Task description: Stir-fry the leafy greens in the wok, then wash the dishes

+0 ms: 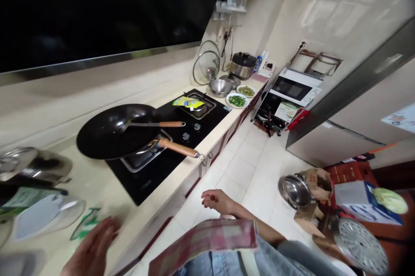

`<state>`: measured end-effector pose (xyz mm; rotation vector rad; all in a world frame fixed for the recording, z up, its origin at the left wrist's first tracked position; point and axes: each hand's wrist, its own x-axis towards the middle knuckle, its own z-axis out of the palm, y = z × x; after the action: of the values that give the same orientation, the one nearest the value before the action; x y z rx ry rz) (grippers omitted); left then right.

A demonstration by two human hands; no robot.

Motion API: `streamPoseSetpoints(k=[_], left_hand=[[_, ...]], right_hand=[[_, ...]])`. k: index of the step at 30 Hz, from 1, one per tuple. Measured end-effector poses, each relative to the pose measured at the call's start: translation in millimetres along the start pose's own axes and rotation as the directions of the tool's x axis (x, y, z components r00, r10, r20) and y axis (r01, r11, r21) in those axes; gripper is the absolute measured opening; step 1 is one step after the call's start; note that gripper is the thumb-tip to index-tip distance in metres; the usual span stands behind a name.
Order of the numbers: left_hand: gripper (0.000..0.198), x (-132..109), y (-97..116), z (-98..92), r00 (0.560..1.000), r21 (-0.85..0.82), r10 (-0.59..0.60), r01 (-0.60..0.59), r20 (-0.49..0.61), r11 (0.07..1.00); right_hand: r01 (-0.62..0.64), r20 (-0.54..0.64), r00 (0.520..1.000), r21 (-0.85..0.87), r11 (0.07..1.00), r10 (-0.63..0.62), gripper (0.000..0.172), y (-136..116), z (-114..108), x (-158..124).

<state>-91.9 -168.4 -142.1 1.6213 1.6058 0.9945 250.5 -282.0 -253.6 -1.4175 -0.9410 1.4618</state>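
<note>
My left hand [92,248] hovers low over the near end of the counter, fingers stretched out, blurred by motion, holding nothing. It is close to a green-and-white packet [84,224] and a clear plastic bag [45,217]. My right hand [216,200] hangs in front of the counter's edge above the floor, fingers loosely curled, with nothing visible in it. A black wok [113,131] with a wooden handle [178,148] sits on the black gas hob [168,138], a ladle [152,124] resting inside it.
A steel pot [39,168] stands at the counter's left. On the far burner lies a yellow packet [188,103]; beyond are a steel bowl [220,87], plates of greens [237,100], glass lids and a rice cooker [242,65]. A microwave [293,89] and boxes with pots [296,191] crowd the right floor.
</note>
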Motion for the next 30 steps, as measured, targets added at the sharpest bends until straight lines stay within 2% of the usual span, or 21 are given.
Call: streamPoseSetpoints(k=[2, 3, 6, 8, 10, 12, 13, 15, 19, 21, 22, 24, 26, 30], left_hand=[[0.033, -6.2, 47.9, 39.0, 0.980, -0.200, -0.181, 0.193, 0.076, 0.961], [0.039, -5.9, 74.1, 60.7, 0.966, -0.257, -0.219, 0.249, 0.139, 0.934], [0.054, 8.3, 153.2, 126.5, 0.926, -0.360, -0.150, 0.279, 0.347, 0.890], [0.057, 25.9, 200.8, 170.3, 0.868, -0.409, -0.091, 0.320, 0.489, 0.855], [0.052, 48.7, 242.3, 218.7, 0.774, -0.404, -0.082, 0.415, 0.628, 0.816], [0.039, 77.0, 277.5, 276.2, 0.684, -0.356, -0.121, 0.513, 0.720, 0.781], [0.035, 93.4, 292.6, 308.9, 0.658, -0.334, -0.155, 0.553, 0.737, 0.763], [0.037, 130.1, 317.9, 379.8, 0.651, -0.324, -0.239, 0.621, 0.721, 0.714], [0.048, 210.6, 349.1, 516.5, 0.708, -0.466, -0.437, 0.699, 0.554, 0.542], [0.053, 248.8, 356.3, 569.0, 0.723, -0.528, -0.479, 0.690, 0.497, 0.495], [0.054, 266.5, 357.9, 590.3, 0.725, -0.547, -0.494, 0.687, 0.479, 0.478], [0.054, 298.8, 356.8, 624.4, 0.714, -0.566, -0.526, 0.694, 0.462, 0.445], [0.049, 326.0, 350.9, 650.1, 0.690, -0.575, -0.562, 0.710, 0.456, 0.405], [0.038, 362.1, 332.8, 685.7, 0.635, -0.579, -0.611, 0.747, 0.474, 0.327]], right_hand=[[0.015, -0.100, 0.995, 0.046, 0.999, -0.010, 0.042, 3.5, -53.3, -14.3], [0.011, -0.155, 0.988, 0.059, 0.998, -0.002, 0.045, 3.9, -79.6, -22.9], [-0.032, -0.300, 0.952, 0.115, 0.993, 0.066, 0.051, 4.8, -151.8, -50.3], [-0.066, -0.379, 0.916, 0.175, 0.982, 0.129, 0.054, 8.1, -190.1, -65.3], [-0.095, -0.435, 0.879, 0.241, 0.966, 0.195, 0.059, 13.8, -218.6, -73.7], [-0.119, -0.468, 0.845, 0.307, 0.944, 0.259, 0.064, 19.6, -238.1, -73.8], [-0.127, -0.478, 0.831, 0.336, 0.933, 0.285, 0.066, 21.5, -245.2, -70.8], [-0.134, -0.479, 0.817, 0.382, 0.914, 0.320, 0.070, 21.7, -257.7, -59.6], [-0.092, -0.447, 0.846, 0.416, 0.905, 0.292, 0.073, 7.9, -292.6, -27.5], [-0.060, -0.471, 0.841, 0.410, 0.910, 0.268, 0.074, -3.1, -319.4, -12.8], [-0.053, -0.499, 0.824, 0.404, 0.913, 0.268, 0.074, -9.0, -334.3, -6.6], [-0.059, -0.564, 0.771, 0.398, 0.916, 0.294, 0.074, -20.8, -364.7, 3.7], [-0.077, -0.613, 0.716, 0.407, 0.910, 0.335, 0.074, -31.5, -392.3, 12.7], [-0.114, -0.639, 0.650, 0.453, 0.884, 0.411, 0.072, -46.7, -431.5, 35.6]])
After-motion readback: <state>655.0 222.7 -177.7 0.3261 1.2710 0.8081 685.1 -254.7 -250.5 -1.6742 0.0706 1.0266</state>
